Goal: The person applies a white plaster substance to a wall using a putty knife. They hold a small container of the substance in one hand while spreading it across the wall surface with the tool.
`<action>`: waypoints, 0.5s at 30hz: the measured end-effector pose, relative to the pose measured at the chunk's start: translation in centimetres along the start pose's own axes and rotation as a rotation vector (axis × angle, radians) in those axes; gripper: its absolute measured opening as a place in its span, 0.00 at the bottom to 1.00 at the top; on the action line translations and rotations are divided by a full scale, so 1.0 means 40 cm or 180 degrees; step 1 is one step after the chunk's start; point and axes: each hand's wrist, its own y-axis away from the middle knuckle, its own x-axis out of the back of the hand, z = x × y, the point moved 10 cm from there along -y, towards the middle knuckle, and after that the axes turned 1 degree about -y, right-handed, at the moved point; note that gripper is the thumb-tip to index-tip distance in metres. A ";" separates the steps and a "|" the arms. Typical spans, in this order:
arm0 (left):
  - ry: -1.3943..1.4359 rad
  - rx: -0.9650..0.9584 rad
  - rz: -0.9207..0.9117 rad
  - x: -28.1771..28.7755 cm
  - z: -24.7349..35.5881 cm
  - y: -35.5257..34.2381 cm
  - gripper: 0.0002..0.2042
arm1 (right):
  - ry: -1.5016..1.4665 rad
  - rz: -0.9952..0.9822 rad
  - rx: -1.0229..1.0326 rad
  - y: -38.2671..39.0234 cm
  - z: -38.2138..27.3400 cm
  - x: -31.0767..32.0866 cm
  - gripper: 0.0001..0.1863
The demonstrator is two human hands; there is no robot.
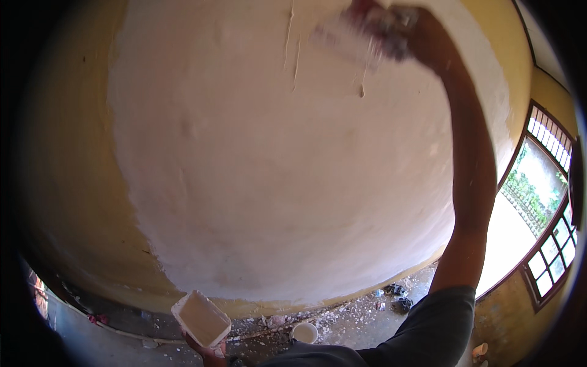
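Observation:
My right hand (416,40) is raised high against the wall, closed on a wide putty knife (342,40) with a reddish handle. Motion blurs the tool, and its blade lies at or close to the surface. Pale plaster covers a large patch of the wall (287,171), with a few raised drips below and left of the blade. Down at the lower left, my left hand (213,353) supports a white rectangular tub (181,322) from underneath. Smooth pale paste (206,321) coats its inside. Most of the left fingers are hidden beneath the tub.
Yellow wall (73,177) borders the plastered patch. A round white bucket (304,333) stands on the floor among scattered plaster crumbs. Dark crumpled bags (400,300) lie near the wall's foot. To the right are an open doorway (510,238) and a paned window (553,257).

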 end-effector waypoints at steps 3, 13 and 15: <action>-0.0008 0.0274 0.0206 -0.033 -0.007 0.018 0.37 | 0.0187 -0.0179 0.0625 0.133 -0.037 -0.143 0.16; 0.0091 0.0336 0.0374 0.021 -0.023 0.000 0.39 | 0.1284 0.1402 0.1225 -0.025 0.005 -0.059 0.21; 0.0047 0.0343 0.0396 0.024 -0.015 0.006 0.39 | 0.1168 0.0864 0.0812 -0.095 0.021 -0.072 0.21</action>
